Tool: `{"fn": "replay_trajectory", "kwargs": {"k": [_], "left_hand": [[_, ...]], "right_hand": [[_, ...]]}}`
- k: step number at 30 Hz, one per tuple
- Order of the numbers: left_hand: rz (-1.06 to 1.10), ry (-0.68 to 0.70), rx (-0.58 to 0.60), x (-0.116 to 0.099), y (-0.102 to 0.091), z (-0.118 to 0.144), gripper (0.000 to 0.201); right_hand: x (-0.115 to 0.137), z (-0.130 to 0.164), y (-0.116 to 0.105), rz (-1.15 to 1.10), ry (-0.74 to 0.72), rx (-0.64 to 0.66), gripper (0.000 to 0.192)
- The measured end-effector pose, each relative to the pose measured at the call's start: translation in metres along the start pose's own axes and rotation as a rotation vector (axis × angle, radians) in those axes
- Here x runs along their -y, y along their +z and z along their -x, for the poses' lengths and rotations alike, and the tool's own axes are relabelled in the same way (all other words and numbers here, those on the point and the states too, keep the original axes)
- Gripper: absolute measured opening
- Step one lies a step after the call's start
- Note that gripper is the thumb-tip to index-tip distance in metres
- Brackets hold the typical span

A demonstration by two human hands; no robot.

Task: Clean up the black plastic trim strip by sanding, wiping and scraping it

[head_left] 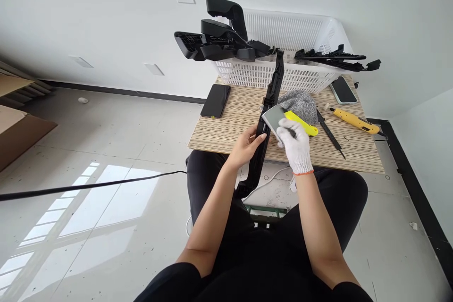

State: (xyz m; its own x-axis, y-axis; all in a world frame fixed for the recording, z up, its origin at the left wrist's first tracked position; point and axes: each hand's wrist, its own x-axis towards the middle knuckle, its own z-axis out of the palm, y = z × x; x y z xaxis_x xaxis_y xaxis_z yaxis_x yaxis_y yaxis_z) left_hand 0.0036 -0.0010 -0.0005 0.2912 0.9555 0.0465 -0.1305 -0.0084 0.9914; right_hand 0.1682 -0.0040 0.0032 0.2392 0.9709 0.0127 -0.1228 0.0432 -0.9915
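My left hand, bare, is closed around the lower middle of a long black plastic trim part. This part slants from the basket's front edge down past the table's near edge, between my knees. In a white knit glove, my right hand grips a flat grey rectangular piece with a dark part by the fingers. The grey piece lies over or against the black part; whether they touch, I cannot tell. A bright yellow handled tool lies just behind the gloved hand, beside a crumpled grey cloth.
A white plastic basket stands at the table's back, with several black plastic parts jutting over its rim. On the wooden table are a black phone, another phone, a black caliper-like tool and a yellow corded power tool.
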Motion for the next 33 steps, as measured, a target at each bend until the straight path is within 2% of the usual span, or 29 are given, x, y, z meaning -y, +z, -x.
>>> {"fn": "replay_trajectory", "kwargs": {"k": [2, 3, 6, 10, 13, 14, 17, 21, 24, 25, 28, 31, 33], "left_hand": [[0.005, -0.029, 0.002, -0.0003, 0.0002, 0.0003, 0.048], [0.001, -0.030, 0.003, -0.0005, 0.0003, 0.0004, 0.048], [-0.010, 0.000, 0.000, -0.0009, 0.0005, 0.0005, 0.047], [0.003, -0.037, -0.008, -0.0006, 0.0006, 0.0004, 0.050], [0.008, -0.013, 0.001, 0.0000, 0.0004, 0.0001, 0.049], [0.008, -0.011, 0.002, 0.0000, 0.0003, 0.0000, 0.048], [0.007, -0.034, -0.001, -0.0002, 0.0002, -0.0001, 0.049], [0.016, -0.018, 0.000, -0.0004, 0.0005, 0.0002, 0.047], [0.012, -0.038, -0.001, 0.0002, 0.0005, 0.0002, 0.049], [0.008, -0.032, -0.001, 0.0005, 0.0004, 0.0000, 0.049], [-0.005, 0.018, -0.011, 0.0012, 0.0002, -0.0006, 0.046], [-0.028, 0.012, -0.015, 0.0010, 0.0001, -0.0012, 0.045], [-0.048, 0.022, -0.020, 0.0008, 0.0002, -0.0016, 0.045]], "right_hand": [[0.0013, 0.0010, 0.0005, -0.054, -0.045, -0.125, 0.028], [0.0021, 0.0018, 0.0008, -0.052, -0.051, -0.116, 0.027], [0.0043, 0.0042, 0.0023, 0.084, -0.033, 0.043, 0.025], [0.0045, 0.0048, 0.0036, 0.053, -0.075, -0.147, 0.026], [0.0036, 0.0040, 0.0033, 0.093, -0.027, 0.019, 0.025], [0.0032, 0.0037, 0.0032, 0.099, -0.021, 0.032, 0.026], [0.0024, 0.0031, 0.0028, 0.015, -0.062, -0.123, 0.028], [0.0023, 0.0033, 0.0020, 0.073, -0.036, 0.027, 0.025], [0.0024, 0.0033, 0.0013, 0.019, -0.051, -0.094, 0.026], [0.0024, 0.0033, 0.0011, 0.008, -0.048, -0.087, 0.026], [0.0020, 0.0032, 0.0001, 0.075, -0.014, 0.045, 0.026], [0.0018, 0.0033, -0.0013, 0.046, -0.034, -0.059, 0.027], [0.0018, 0.0036, -0.0023, 0.043, -0.025, -0.016, 0.028]]}}
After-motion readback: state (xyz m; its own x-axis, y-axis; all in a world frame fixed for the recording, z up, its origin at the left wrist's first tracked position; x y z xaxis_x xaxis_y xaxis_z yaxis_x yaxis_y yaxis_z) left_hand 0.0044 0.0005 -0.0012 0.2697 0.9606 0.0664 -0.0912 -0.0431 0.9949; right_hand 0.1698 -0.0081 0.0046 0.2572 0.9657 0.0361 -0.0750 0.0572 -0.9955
